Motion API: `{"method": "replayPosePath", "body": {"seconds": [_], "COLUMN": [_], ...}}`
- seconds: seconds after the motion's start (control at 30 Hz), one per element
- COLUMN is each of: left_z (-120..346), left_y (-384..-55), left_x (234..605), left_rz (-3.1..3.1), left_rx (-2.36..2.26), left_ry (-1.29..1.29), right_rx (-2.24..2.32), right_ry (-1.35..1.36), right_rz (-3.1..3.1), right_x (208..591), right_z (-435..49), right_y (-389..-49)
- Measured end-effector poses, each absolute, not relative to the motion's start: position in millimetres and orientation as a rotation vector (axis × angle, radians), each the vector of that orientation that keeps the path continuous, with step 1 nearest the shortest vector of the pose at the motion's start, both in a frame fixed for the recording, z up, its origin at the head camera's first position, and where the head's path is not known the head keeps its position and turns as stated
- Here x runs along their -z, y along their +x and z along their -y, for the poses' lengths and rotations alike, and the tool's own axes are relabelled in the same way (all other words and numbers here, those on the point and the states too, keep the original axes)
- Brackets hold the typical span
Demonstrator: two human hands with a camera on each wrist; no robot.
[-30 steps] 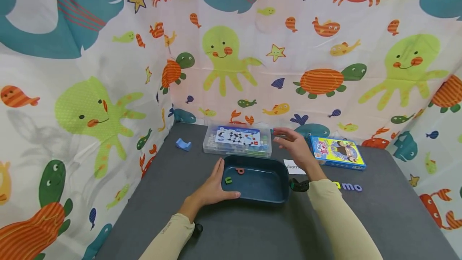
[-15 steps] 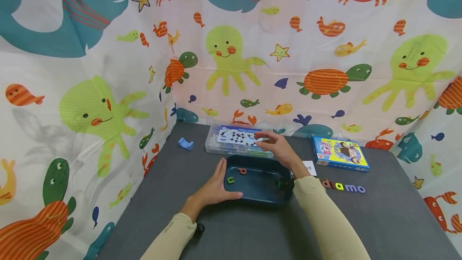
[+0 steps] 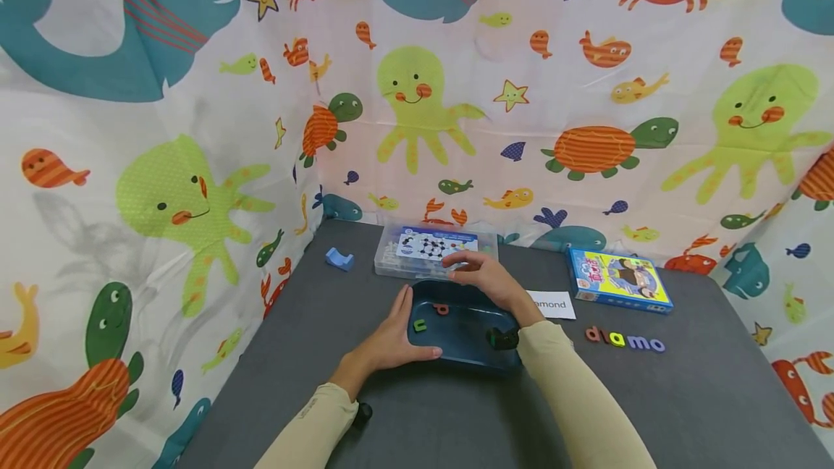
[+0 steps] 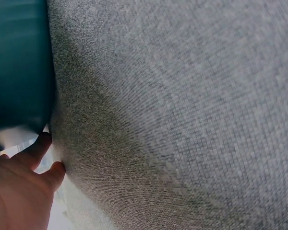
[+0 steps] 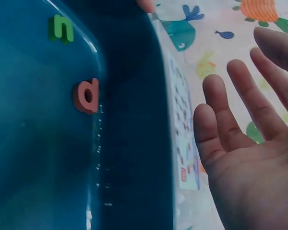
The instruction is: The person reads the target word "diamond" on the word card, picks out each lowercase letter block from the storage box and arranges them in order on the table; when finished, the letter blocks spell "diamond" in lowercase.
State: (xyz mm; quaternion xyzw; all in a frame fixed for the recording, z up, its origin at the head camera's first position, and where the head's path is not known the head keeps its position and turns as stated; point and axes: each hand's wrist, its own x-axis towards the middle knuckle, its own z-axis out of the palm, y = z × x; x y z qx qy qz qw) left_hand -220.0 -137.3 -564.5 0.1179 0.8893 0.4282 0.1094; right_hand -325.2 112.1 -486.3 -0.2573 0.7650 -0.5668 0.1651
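A dark teal tray (image 3: pixel 459 364) sits on the grey table. My left hand (image 3: pixel 391 339) touches it, straight fingers along its left side and thumb on the near rim. In the left wrist view the fingertips (image 4: pixel 44 139) are low beside the tray wall. Inside the tray lie a green letter n (image 5: pixel 54 28) and a reddish letter d (image 5: pixel 79 98). Above the tray's far right part hovers my right hand (image 3: pixel 489 277), its fingers loosely spread and holding nothing. That hand's palm and several fingers show in the right wrist view, beyond the tray's far wall.
Behind the tray stands a clear plastic case (image 3: pixel 391 266) with a molecule label. A blue curved piece (image 3: pixel 339 260) lies at far left. To the right are a printed card (image 3: pixel 550 305), a yellow-blue box (image 3: pixel 619 279) and a row of several coloured letters (image 3: pixel 640 343).
My right hand has moved left, from right of the tray to above it, and slightly down. The card and letter row are more exposed. The left hand stays at the tray.
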Motion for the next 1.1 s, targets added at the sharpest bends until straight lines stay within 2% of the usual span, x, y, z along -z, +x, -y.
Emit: {"method": "replayPosePath", "body": {"seconds": [1.1], "left_z": [139], "left_y": [-220], "left_x": [565], "left_rz": [-2.608], "left_rx": [-1.279], "left_ry": [0.386], "right_rx": [1.119], "right_ry": [-0.909], "right_rz": [-2.139], "right_x": [528], "right_z": [-70], "right_y": [-323]}}
